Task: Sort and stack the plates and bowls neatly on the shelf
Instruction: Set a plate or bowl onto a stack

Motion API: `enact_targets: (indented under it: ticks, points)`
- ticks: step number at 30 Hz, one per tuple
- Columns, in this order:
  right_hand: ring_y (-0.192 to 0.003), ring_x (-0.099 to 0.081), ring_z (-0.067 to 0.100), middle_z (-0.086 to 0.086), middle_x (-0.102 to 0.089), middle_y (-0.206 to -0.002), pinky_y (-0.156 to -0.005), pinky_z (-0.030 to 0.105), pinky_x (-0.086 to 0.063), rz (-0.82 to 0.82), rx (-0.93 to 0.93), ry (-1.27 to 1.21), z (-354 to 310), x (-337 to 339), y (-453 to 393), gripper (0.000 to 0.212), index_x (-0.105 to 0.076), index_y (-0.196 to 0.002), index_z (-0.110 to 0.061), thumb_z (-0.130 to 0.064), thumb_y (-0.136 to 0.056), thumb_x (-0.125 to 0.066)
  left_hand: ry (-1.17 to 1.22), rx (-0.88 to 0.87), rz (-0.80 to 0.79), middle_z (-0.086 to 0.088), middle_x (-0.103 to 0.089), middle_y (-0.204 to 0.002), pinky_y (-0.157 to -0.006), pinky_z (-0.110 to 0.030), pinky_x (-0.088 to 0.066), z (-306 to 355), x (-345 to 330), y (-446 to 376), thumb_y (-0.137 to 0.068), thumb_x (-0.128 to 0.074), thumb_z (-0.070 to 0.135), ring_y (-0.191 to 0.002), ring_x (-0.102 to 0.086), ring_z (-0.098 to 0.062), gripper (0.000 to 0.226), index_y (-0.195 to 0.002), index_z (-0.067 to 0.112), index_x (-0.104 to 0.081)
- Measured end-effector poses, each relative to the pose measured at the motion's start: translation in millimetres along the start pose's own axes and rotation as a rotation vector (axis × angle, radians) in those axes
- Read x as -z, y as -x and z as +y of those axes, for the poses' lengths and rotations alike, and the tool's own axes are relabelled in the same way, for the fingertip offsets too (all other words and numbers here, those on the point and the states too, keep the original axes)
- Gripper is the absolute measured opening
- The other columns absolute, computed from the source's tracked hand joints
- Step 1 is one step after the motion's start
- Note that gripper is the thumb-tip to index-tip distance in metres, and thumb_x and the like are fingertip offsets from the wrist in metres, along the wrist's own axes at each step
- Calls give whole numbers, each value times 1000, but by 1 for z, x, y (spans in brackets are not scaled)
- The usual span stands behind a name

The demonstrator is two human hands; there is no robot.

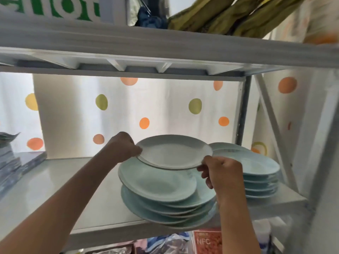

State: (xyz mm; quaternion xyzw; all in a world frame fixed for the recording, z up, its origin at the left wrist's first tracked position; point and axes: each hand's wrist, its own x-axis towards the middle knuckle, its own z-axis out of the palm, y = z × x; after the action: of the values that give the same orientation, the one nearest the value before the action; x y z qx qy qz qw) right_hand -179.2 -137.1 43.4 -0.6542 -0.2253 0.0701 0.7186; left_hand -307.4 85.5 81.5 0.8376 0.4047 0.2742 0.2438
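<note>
Head view: you hold a pale grey-white plate (174, 151) level above the middle shelf (60, 189) of a white metal rack, one hand on each side of it. Your left hand (124, 146) pinches the plate's left rim with the fingers curled tight; your right hand (222, 174) clamps the near right rim, thumb over the edge and fingers folded beneath. The plate hangs just over an untidy stack of light green plates (165, 195), its near edge close to the topmost one; whether they touch cannot be told. That stack sits at the shelf's front edge, its plates slid out of line and the lowest ones jutting past the lip. Just behind and to the right stands a second stack of green plates (260, 173), more even, near the rack's right post (244, 110).

Behind the shelf hangs a white curtain (146, 107) with orange, yellow and green dots. At the far left edge lies a blurred pile of folded material (9, 162). The shelf above (165, 46) carries olive-green bundles (229, 15), and a red box marked NFC (207, 241) shows below.
</note>
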Motion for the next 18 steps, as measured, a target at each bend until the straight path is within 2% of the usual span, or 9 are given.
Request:
enact_targets:
  ticks: [2,5,8,13,16,18]
  points:
    - [-34,-42,11,10,-64,-51,-39,23,-33,-45,-61,14,7,5,1,25,-69,-62,6,-7,-82,-61,-82,-13,6,-12,-57,-55,-52,-30,-44,-2,-1,1,-71,-75,24,-47,-47,-22,33,-69,-8,-69]
    - [-34,-38,12,12,-61,-49,-37,21,-30,-94,-141,32,16,10,3,26,-70,-63,7,-9,-82,-61,-199,-44,5,-17,-69,-67,-63,-35,-53,-5,0,4,-70,-77,25,-66,-64,-28,28,-64,-1,-71]
    - [-33,-37,11,5,-54,-41,-40,22,-31,-100,-168,92,22,12,4,27,-70,-62,5,-11,-82,-62,-241,-48,-23,-12,-64,-63,-65,-36,-54,-4,-4,10,-68,-79,25,-68,-63,-27,27,-61,3,-67]
    - [-34,-36,13,5,-48,-40,-46,25,-34,-87,-146,199,25,14,1,27,-67,-57,3,-11,-80,-63,-255,-15,-101,-7,-59,-61,-57,-26,-42,-4,-17,12,-67,-79,26,-64,-58,-23,29,-58,8,-58]
    - [-35,-37,13,3,-48,-39,-47,26,-34,-103,-138,288,25,17,-2,29,-65,-53,-2,-11,-80,-63,-290,-35,-106,-5,-63,-65,-59,-28,-47,-5,-23,13,-63,-79,31,-67,-62,-22,27,-64,11,-61]
    - [-40,-34,18,8,-44,-44,-48,27,-33,-114,-133,345,27,19,-2,28,-59,-53,-4,-12,-79,-63,-338,-48,-101,-4,-64,-69,-60,-28,-49,-2,-25,16,-64,-79,31,-69,-61,-20,25,-68,13,-62]
